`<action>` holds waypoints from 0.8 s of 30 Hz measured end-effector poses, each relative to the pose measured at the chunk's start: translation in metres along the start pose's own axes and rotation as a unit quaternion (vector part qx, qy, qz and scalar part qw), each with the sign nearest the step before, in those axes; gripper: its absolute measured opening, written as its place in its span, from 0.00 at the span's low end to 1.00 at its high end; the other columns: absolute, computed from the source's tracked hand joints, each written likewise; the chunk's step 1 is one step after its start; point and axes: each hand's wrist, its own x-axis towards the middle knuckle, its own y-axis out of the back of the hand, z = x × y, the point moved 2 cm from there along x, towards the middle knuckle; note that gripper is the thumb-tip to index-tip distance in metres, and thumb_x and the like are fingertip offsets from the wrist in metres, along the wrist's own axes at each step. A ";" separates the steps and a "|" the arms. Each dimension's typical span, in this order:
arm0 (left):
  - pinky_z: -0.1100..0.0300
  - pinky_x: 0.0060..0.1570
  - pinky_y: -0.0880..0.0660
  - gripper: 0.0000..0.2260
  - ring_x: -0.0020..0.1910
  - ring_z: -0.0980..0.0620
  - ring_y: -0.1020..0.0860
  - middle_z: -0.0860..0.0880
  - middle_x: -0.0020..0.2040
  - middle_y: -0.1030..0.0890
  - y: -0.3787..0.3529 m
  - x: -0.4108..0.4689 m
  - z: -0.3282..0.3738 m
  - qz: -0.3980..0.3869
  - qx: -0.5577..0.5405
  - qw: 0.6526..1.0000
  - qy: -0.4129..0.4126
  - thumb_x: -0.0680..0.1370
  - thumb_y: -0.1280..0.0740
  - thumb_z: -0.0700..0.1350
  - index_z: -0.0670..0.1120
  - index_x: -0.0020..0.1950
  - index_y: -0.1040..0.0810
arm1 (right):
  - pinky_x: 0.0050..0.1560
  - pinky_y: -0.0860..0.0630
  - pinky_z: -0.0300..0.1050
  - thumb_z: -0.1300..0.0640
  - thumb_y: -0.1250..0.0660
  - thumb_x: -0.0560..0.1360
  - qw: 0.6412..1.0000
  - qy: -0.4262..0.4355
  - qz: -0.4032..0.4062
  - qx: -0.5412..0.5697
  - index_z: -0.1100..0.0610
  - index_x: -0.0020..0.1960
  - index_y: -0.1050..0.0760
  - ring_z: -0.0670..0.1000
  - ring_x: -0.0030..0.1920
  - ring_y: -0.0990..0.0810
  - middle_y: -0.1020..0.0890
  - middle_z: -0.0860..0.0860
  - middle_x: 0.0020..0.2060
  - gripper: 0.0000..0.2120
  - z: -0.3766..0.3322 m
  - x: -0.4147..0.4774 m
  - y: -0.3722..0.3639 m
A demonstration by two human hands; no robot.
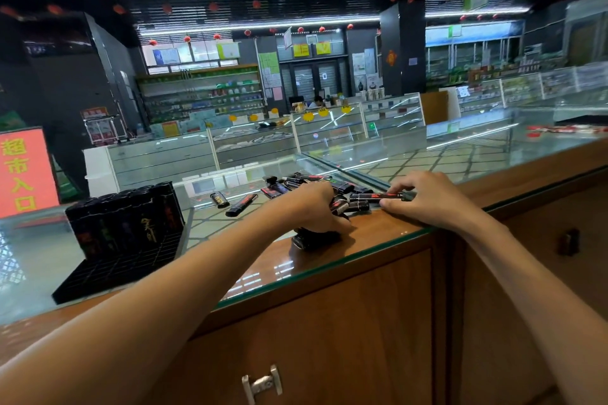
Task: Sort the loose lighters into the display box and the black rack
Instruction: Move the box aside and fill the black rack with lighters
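Left hand (316,207) grips a bundle of lighters (339,206), number unclear; right hand (431,197) pinches one lighter (375,197). Loose pile (296,182) just beyond both hands; two single lighters (219,199) and one black rack (108,270) left of them.

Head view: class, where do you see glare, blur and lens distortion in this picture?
In the head view, strip-light glare streaks the counter; the wide lens bows its edge; the far-right shelves are blurred, while the lighters look fairly sharp.
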 end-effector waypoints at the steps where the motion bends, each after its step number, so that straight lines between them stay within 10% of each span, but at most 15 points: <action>1: 0.61 0.28 0.39 0.19 0.33 0.55 0.34 0.50 0.36 0.31 -0.001 -0.003 -0.001 0.016 -0.003 1.000 -0.007 0.73 0.31 0.57 0.48 0.35 0.36 | 0.45 0.33 0.41 0.45 0.31 0.71 1.000 0.000 -0.001 0.000 0.54 0.50 0.19 0.46 0.47 0.28 0.19 0.51 0.52 0.15 0.000 0.000 0.000; 8: 0.60 0.37 0.34 0.07 0.40 0.48 0.28 0.47 0.37 0.26 -0.001 -0.026 -0.032 0.117 -0.138 0.982 -0.048 0.74 0.31 0.40 0.40 0.42 0.28 | 0.44 0.33 0.42 0.44 0.31 0.71 1.000 -0.009 -0.014 -0.013 0.52 0.49 0.20 0.46 0.47 0.26 0.18 0.50 0.49 0.13 0.002 0.002 -0.003; 12: 0.56 0.37 0.22 0.08 0.36 0.48 0.20 0.41 0.37 0.18 0.009 -0.058 -0.078 0.069 -0.501 0.862 -0.041 0.73 0.30 0.38 0.33 0.48 0.22 | 0.53 0.31 0.45 0.45 0.30 0.70 0.998 -0.023 -0.009 -0.059 0.54 0.55 0.22 0.49 0.54 0.26 0.20 0.51 0.54 0.18 -0.001 0.003 -0.001; 16: 0.61 0.38 0.21 0.13 0.40 0.50 0.18 0.43 0.41 0.16 0.014 -0.092 -0.119 0.045 -0.638 0.767 -0.043 0.70 0.30 0.42 0.35 0.50 0.21 | 0.61 0.34 0.46 0.48 0.32 0.71 0.990 0.053 0.123 -0.034 0.53 0.56 0.24 0.49 0.58 0.28 0.21 0.49 0.55 0.15 -0.059 0.000 -0.001; 19: 0.61 0.39 0.22 0.13 0.42 0.49 0.18 0.42 0.42 0.16 0.015 -0.113 -0.144 0.076 -0.642 0.762 -0.035 0.69 0.29 0.42 0.36 0.49 0.19 | 0.48 0.32 0.27 0.52 0.33 0.74 0.977 0.109 0.107 0.150 0.54 0.52 0.21 0.35 0.46 0.25 0.20 0.42 0.46 0.09 -0.142 -0.003 -0.010; 24: 0.61 0.36 0.22 0.09 0.40 0.49 0.17 0.42 0.42 0.16 0.016 -0.145 -0.176 0.167 -0.605 0.778 -0.023 0.69 0.29 0.42 0.39 0.47 0.18 | 0.46 0.25 0.38 0.48 0.33 0.73 0.929 0.124 -0.084 0.338 0.55 0.48 0.18 0.43 0.44 0.19 0.16 0.49 0.42 0.12 -0.250 -0.006 -0.044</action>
